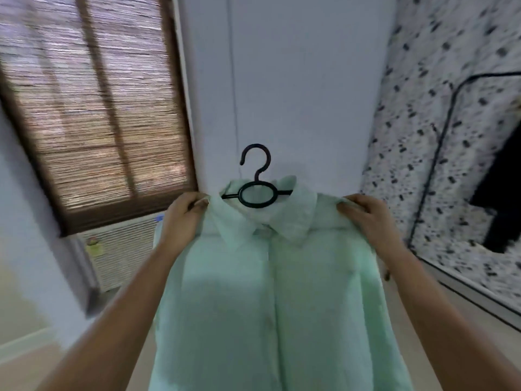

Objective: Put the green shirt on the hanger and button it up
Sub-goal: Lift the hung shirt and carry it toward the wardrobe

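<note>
Presently held: green shirt [270, 292], centre of view, draped on black hanger [256, 193] with the hook standing free above the collar. Left hand [183, 218]: fingers curled, pinching the left shoulder seam. Right hand [363, 215]: fingers curled, pinching the right shoulder. I grip both shoulders so the cloth hangs flat and stays on the hanger arms. Placket appears closed; buttons too blurred to confirm. Far left: window blind [93, 108]. Right: spotted fabric wardrobe [439, 136].
</note>
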